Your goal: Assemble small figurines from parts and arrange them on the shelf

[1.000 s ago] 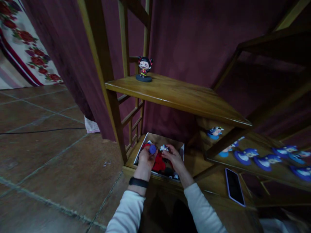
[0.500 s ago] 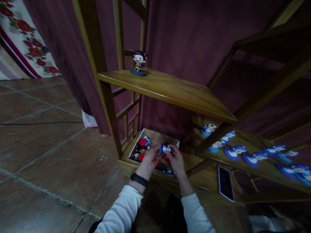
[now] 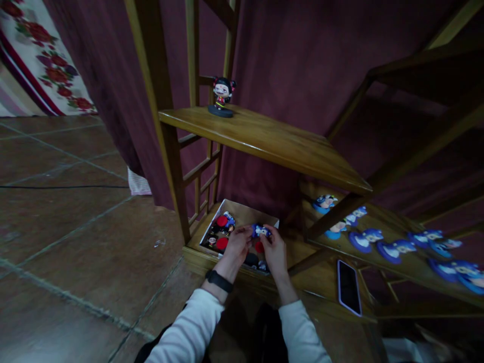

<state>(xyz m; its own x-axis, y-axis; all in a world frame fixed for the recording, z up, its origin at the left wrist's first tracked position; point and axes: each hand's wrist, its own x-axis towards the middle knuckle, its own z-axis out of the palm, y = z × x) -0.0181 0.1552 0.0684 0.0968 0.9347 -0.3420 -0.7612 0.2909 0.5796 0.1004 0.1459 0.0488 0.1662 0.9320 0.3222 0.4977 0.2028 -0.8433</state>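
Left hand (image 3: 241,244) and right hand (image 3: 275,247) pinch a blue-and-white figurine (image 3: 261,231) between them, fingers at its opposite ends, over the open box (image 3: 247,209). Red discs (image 3: 222,243) lie in the box. One black-haired figure (image 3: 222,95) stands on the shelf (image 3: 264,138) above; a phone (image 3: 348,287) lies to the right, near more blue figures (image 3: 366,239).

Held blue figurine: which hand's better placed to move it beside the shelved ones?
Right, probably: the right hand grips the blue figurine and is nearer the shelved figurines than the left hand.
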